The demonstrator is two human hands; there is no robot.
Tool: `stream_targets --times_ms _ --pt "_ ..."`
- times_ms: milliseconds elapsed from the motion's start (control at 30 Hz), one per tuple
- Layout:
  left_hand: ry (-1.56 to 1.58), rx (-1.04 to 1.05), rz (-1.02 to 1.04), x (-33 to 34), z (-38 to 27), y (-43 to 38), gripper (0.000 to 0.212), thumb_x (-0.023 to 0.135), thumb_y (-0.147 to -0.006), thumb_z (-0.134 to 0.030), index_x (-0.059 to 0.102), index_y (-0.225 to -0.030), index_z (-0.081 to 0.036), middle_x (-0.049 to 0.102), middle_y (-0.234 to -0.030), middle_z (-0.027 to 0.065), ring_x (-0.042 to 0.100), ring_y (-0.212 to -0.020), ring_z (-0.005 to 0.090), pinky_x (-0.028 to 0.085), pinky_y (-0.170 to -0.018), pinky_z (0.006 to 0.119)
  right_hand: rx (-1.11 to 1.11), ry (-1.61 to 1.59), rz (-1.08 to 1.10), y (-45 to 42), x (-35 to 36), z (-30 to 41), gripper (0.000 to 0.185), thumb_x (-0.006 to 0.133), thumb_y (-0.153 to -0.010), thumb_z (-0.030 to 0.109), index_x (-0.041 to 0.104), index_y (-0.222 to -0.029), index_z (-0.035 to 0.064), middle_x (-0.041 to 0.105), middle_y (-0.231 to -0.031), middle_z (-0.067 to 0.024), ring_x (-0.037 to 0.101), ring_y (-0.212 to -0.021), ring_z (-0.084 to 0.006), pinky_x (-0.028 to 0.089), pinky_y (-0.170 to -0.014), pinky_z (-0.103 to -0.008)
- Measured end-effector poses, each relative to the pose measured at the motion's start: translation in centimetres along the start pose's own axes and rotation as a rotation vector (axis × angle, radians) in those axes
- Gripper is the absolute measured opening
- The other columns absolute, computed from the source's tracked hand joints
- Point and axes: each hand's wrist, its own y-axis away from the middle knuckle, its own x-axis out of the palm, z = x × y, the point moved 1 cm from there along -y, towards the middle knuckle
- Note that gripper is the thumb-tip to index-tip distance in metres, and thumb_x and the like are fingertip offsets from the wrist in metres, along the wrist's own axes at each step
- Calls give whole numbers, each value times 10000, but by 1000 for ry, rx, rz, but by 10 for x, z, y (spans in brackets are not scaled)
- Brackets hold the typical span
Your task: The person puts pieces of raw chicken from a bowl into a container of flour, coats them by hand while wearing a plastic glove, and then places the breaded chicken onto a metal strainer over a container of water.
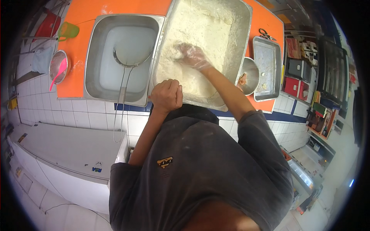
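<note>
A deep steel pan (242,43) full of pale flour (202,26) lies in front of me. My right hand (192,56), in a clear plastic glove dusted with flour, is down in it with fingers bent. A floury lump (172,53) touches its fingertips; what the fingers enclose is blurred and hidden. My left hand (167,95) is bare and closed in a fist at the pan's near left corner. Whether it grips the rim there is hidden. To the left stands a steel pan (89,63) of cloudy whitish liquid (112,80). A wire-handled strainer (125,65) dips into it, its handle hanging over the near edge.
Right of the flour are a steel bowl (254,69) with raw meat pieces (242,78), a shallow metal tray (267,69) and scissors (265,34). At left are a green mug (68,31) and a bowl (53,65) with a pink spoon (61,69). A white chest freezer (66,150) stands below left.
</note>
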Motion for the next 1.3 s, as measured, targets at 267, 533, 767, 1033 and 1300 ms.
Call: stream_targets --times_ms 267,533,767,1033,1300 --pt "-56 13 -21 0 1 0 135 620 -793 -170 539 -711 -99 521 -648 48 545 -568 225 426 -507 359 66 5 -250 -5 -1 6 1041 402 -863 798 195 -1580 72 247 -1612 -204 297 -1460 -370 164 -1216 -479" --pt "-41 2 -14 0 -2 -2 142 620 -789 -165 532 -699 -101 515 -646 48 544 -572 223 425 -513 359 -149 -372 30 42 39 -20 978 690 -763 579 317 -1551 135 361 -1553 -213 276 -1448 -459 154 -1172 -649" --pt "-48 25 10 -3 2 2 155 618 -789 -169 516 -688 -109 501 -642 51 532 -567 224 410 -511 356 167 57 -337 83 26 13 1009 680 -756 585 281 -1566 134 284 -1590 -236 248 -1455 -485 154 -1166 -651" --pt "-120 -10 55 0 -2 2 80 603 -779 -154 578 -742 -87 539 -679 111 550 -591 306 428 -539 415 -329 55 -290 11 44 7 917 700 -803 537 310 -1552 178 495 -1443 -150 480 -1296 -370 369 -1081 -513" --pt "-76 -5 40 2 -1 0 121 599 -800 -161 534 -725 -92 515 -671 84 546 -592 272 420 -526 401 -119 16 -199 73 42 -5 859 559 -885 587 251 -1574 176 296 -1592 -169 291 -1460 -346 287 -1138 -563"
